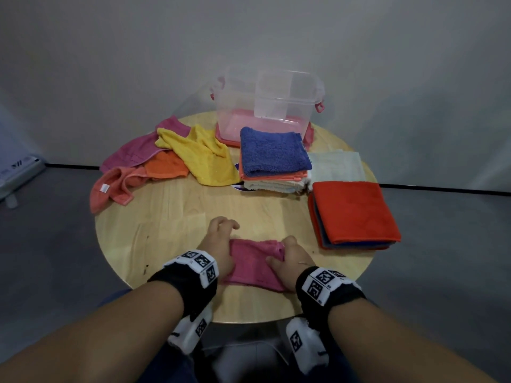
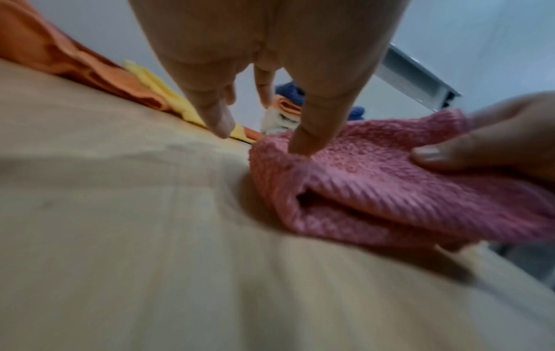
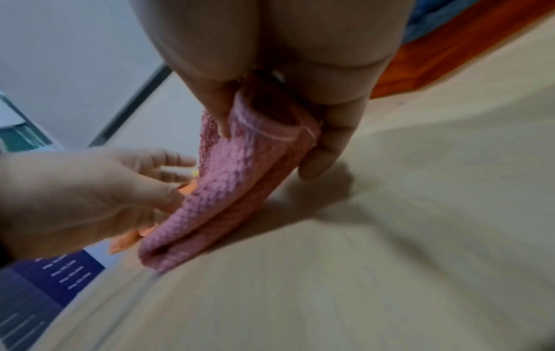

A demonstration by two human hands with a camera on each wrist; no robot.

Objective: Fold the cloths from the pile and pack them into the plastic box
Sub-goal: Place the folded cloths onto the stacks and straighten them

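On the round table (image 1: pixel 177 217), both hands hold a pink cloth (image 1: pixel 253 261).

1 plastic box (image 1: pixel 265 106), 1 table (image 1: pixel 177 217), 2 folded stacks, 5 loose cloths, 2 hands.

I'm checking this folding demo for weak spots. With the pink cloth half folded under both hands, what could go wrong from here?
The right hand pinches only one end of the pink cloth; the left hand merely touches it with a fingertip, so the loose fold, gaping open in the left wrist view, may spring apart. The cloth lies near the table edge and might slide off. A bulky fold may sit unevenly on the folded stacks.
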